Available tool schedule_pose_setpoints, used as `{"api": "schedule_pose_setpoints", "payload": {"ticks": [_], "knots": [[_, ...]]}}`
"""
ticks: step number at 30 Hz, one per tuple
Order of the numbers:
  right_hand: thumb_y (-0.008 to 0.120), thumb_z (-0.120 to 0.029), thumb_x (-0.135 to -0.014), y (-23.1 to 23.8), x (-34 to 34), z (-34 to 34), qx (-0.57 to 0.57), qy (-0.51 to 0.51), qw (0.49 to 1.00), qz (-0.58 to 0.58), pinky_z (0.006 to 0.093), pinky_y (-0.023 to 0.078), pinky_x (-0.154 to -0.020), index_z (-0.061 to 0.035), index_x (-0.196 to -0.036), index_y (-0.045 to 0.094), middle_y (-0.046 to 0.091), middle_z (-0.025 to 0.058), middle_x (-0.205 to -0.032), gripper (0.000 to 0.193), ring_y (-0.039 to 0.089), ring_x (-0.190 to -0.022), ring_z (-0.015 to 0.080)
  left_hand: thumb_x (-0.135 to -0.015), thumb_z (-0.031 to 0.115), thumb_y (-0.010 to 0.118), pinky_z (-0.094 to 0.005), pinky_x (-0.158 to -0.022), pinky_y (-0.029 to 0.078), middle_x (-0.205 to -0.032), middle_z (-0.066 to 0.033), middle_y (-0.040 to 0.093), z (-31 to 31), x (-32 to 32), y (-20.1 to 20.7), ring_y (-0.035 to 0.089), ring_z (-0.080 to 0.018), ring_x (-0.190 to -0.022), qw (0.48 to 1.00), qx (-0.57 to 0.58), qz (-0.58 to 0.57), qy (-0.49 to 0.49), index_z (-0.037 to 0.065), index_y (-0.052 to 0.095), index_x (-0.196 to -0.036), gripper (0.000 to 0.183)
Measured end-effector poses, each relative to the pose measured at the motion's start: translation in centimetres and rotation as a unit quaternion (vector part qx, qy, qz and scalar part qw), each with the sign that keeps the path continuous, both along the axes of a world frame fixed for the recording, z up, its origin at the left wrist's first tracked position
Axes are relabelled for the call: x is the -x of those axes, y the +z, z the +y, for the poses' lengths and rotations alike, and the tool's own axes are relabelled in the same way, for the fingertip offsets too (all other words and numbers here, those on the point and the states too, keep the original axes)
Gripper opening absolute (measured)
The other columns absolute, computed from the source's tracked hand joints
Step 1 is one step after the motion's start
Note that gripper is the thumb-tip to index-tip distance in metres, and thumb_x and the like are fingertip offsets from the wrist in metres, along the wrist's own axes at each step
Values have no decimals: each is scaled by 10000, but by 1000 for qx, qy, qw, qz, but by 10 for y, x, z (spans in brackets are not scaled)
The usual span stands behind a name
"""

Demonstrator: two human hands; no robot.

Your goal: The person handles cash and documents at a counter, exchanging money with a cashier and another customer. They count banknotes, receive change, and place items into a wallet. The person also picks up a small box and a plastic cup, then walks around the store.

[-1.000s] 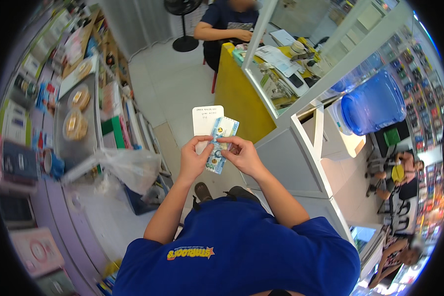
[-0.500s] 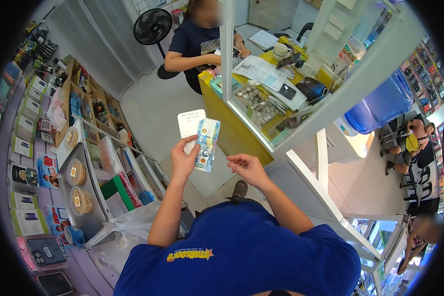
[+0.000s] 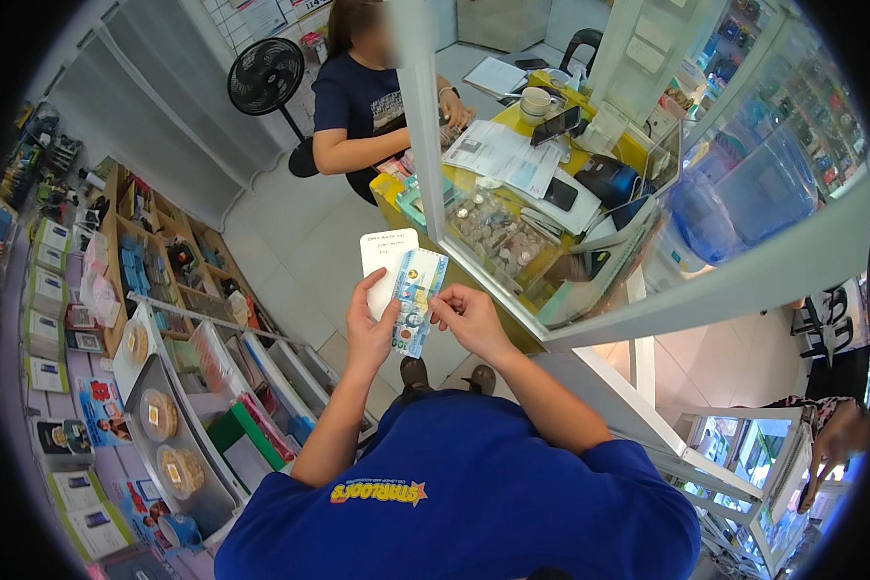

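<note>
In my left hand [image 3: 369, 333], a white card [image 3: 382, 253] with handwriting and a light-blue banknote [image 3: 418, 285] are gripped together, thumb on top. The note overlaps the card's right side and slants down in front of my body. My right hand [image 3: 474, 321] has its thumb and fingers pinched at the note's right edge. Both hands are held in mid-air, ahead of my blue shirt.
Ahead right, a white-framed glass partition [image 3: 418, 135] encloses a yellow desk with coins [image 3: 498, 232], papers [image 3: 507, 155] and phones. A person [image 3: 362, 116] works there beside a black fan [image 3: 267, 79]. Left, a metal tray [image 3: 145, 387] holds round tubs near wooden shelves [image 3: 126, 208].
My right hand has come in from the right to the banknote's edge. The note has tilted slightly, and the whole view has shifted toward the desk.
</note>
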State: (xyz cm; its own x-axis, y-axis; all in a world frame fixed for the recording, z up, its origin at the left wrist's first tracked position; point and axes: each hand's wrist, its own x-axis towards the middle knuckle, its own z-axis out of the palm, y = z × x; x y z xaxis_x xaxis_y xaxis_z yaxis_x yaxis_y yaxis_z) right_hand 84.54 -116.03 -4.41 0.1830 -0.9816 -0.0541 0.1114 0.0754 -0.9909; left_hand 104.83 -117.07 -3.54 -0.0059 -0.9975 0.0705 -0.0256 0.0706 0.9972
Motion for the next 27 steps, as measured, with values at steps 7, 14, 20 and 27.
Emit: {"api": "schedule_pose_setpoints", "payload": {"ticks": [7, 14, 20, 27], "knots": [[705, -186, -1032, 0, -41, -38, -6, -43, 998, 37, 263, 515, -590, 39, -984, 693, 718, 55, -781, 230, 650, -662, 99, -1011, -12, 627, -373, -1092, 491, -1495, -205, 515, -41, -23, -6, 567, -239, -1330, 997, 58, 33, -31, 29, 300, -1627, 699], [707, -182, -1033, -1, -70, -67, -32, -51, 995, 79, 259, 482, -550, 26, -924, 665, 690, 41, -724, 239, 603, -589, 79, -997, -33, 638, -355, -975, 556, -1293, -185, 673, -75, -53, -19, 691, -233, -1148, 996, 37, 71, -36, 11, 226, -1644, 767], [672, -176, -1053, -14, -99, -89, -31, -120, 992, -6, 253, 461, -521, 12, -915, 611, 684, 49, -708, 241, 606, -562, 85, -1010, 115, 720, -293, -812, 581, -1067, -92, 757, -96, -80, -39, 731, -141, -925, 986, -145, 78, -25, -38, 577, -1357, 405], [663, -224, -1059, -15, -109, -98, -60, -103, 993, -6, 236, 454, -519, 1, -978, 660, 719, 48, -760, 239, 630, -598, 81, -1032, 189, 709, -297, -817, 569, -1084, -65, 754, -113, -87, -53, 717, -134, -925, 948, -233, 219, 11, 1, 691, -1204, 255]]}}
